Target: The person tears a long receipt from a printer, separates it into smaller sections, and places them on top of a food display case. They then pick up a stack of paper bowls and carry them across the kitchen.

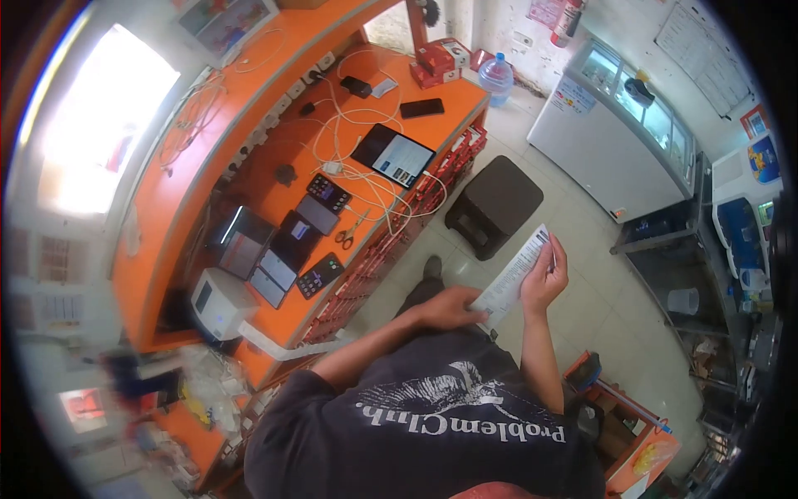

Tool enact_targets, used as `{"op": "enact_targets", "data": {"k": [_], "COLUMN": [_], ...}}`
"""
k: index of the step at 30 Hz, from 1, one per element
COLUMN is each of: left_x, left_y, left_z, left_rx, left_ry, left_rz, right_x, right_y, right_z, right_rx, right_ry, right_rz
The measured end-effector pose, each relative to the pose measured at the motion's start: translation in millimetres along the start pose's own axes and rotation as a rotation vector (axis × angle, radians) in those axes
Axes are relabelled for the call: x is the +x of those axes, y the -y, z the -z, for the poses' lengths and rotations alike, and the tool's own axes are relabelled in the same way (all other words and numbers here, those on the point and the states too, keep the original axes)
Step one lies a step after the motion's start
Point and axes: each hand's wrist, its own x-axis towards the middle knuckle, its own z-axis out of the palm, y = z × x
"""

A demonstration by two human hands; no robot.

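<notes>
A long white printed paper strip (509, 283) runs diagonally between both my hands, in front of my dark shirt. My left hand (451, 308) is closed on its lower end, with the thumb lying over the paper. Higher up, my right hand (544, 276) grips the strip near its upper end, fingers curled around the edge. Small dark print covers the paper, too small to read. Behind the strip, a dark stool (504, 195) stands on the tiled floor.
On the orange desk (287, 328) at left are phones, a tablet (392, 155), scissors (349, 235), tangled cables and a white label printer (218, 305) with paper coming out. A chest freezer (594, 154) stands upper right, a dark rack at right, an orange drawer unit lower right.
</notes>
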Motion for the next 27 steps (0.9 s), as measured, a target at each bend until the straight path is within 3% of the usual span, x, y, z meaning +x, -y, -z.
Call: {"op": "enact_targets", "data": {"k": [4, 6, 8, 10, 14, 27], "left_x": [37, 56, 74, 92, 120, 199], "left_y": [-3, 1, -27, -37, -64, -140], "left_z": [21, 38, 61, 79, 114, 151], "left_rx": [-0.081, -0.132, -0.137, -0.241, -0.326, -0.382], "left_ry": [0.102, 0.008, 0.039, -0.081, 0.001, 0.269], "left_rz": [0.088, 0.084, 0.103, 0.052, 0.081, 0.076], "right_x": [47, 81, 121, 154, 205, 278], "right_y": [0, -2, -2, 7, 25, 54], "right_z": [-9, -14, -22, -33, -36, -22], "right_rx": [-0.113, -0.142, 0.022, 0.069, 0.099, 0.308], "right_ry": [0.096, 0.065, 0.281, 0.258, 0.354, 0.091], "right_rz": [-0.103, -0.166, -0.382, -0.423, -0.497, -0.506]}}
